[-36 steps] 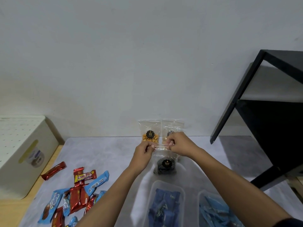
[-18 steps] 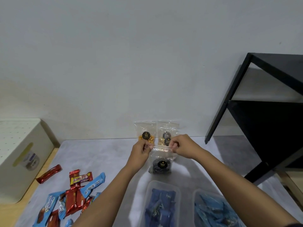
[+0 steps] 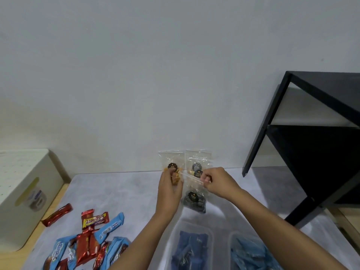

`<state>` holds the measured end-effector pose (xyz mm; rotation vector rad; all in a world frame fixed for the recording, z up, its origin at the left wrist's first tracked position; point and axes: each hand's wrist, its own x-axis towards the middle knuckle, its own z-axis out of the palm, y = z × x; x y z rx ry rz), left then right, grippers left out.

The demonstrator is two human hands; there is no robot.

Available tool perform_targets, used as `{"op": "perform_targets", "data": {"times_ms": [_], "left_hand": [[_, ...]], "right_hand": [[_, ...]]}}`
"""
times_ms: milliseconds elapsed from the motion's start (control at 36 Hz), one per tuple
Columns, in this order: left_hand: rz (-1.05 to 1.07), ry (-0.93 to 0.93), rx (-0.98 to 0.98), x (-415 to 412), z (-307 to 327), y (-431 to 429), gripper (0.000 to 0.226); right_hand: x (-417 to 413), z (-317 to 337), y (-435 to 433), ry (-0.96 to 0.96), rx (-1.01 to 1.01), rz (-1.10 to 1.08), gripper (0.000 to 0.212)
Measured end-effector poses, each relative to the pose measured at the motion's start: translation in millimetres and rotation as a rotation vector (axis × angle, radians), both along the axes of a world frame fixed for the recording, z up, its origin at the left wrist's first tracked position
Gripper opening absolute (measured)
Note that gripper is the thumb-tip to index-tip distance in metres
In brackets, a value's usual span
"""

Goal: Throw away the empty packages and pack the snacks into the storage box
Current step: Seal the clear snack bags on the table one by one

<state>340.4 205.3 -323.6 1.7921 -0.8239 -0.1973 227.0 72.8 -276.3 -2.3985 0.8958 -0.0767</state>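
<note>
Left hand [image 3: 169,185] and right hand [image 3: 219,182] pinching top edge of clear cookie bag [image 3: 194,200], behind it bag labelled "Biskuit" [image 3: 197,162], Beng-Beng bar [image 3: 95,220] on counter [image 3: 126,191], clear tub [image 3: 176,233] of dark-blue packets, second tub [image 3: 232,238] of light-blue packets

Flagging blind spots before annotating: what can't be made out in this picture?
Head view: whether the cookie bag is sealed; the left hand and right hand cover its clear top.
Head view: the wrapper pile runs off the bottom edge; full or empty, unclear.
Head view: the white box is cut by the left edge; its label is blurred.
</note>
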Motion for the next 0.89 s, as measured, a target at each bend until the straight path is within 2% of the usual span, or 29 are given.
{"op": "perform_targets", "data": {"times_ms": [222, 472, 639, 778, 889], "left_hand": [[-0.051, 0.135, -0.083, -30.5, -4.3, -3.1, 0.030], [0.102, 0.349, -0.171, -39.5, -0.4, -18.0, 0.020], [0.217, 0.471, -0.149, -36.9, -2.9, -23.9, 0.024], [0.272, 0.595, -0.134, -36.4, -3.7, -25.1, 0.010], [0.273, 0.633, -0.121, -37.7, -2.5, -24.3, 0.008]], "right_hand": [[-1.3, -6.4, 1.1, -0.006, -0.002, 0.067, 0.019], [-7.0, -11.6, 1.3, -0.053, -0.016, 0.176, 0.011], [-8.6, -15.2, 2.6, -0.053, -0.030, 0.216, 0.006], [-9.0, -15.0, 0.2, -0.048, -0.088, 0.230, 0.006], [-8.8, -13.1, -1.0, -0.031, -0.116, 0.257, 0.007]]}}
